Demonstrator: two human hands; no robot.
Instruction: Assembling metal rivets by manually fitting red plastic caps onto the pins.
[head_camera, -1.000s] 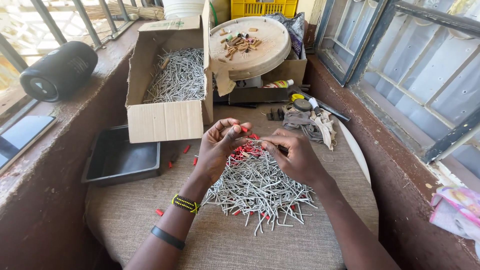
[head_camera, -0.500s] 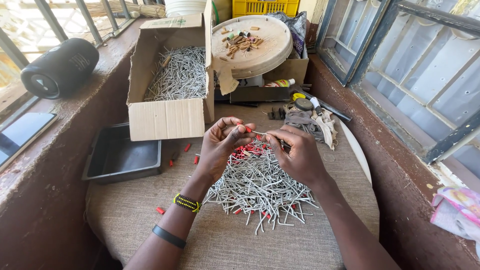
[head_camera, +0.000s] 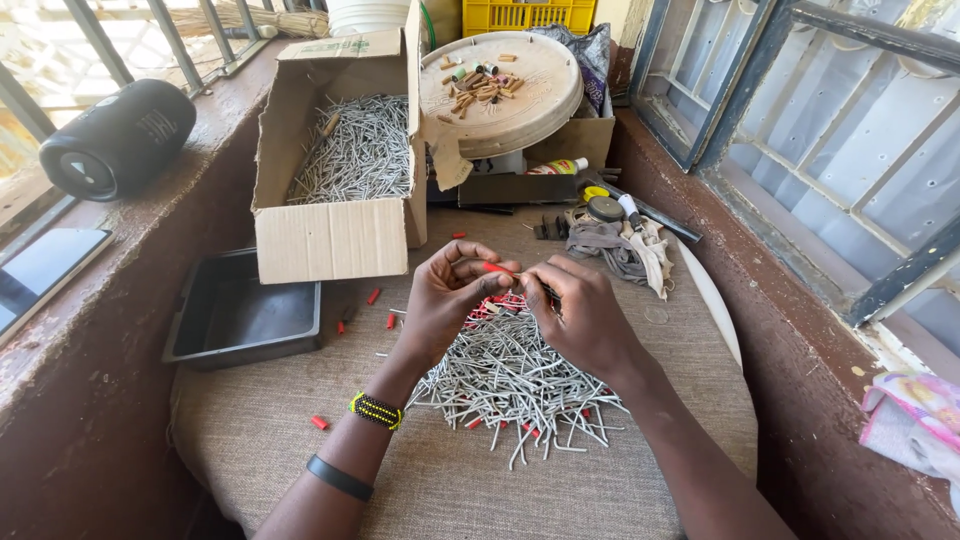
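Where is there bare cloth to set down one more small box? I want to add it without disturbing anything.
Bare cloth lies below the black tray, left of the nail pile. Crowded: around the cardboard box and tools.

A cloth-covered table (head_camera: 300, 470) carries a nail pile (head_camera: 510, 385) at centre, red caps (head_camera: 372, 296) scattered left, a box (head_camera: 340, 170) upper left, a black tray (head_camera: 245, 315) left, perhaps rags (head_camera: 620, 245) upper right
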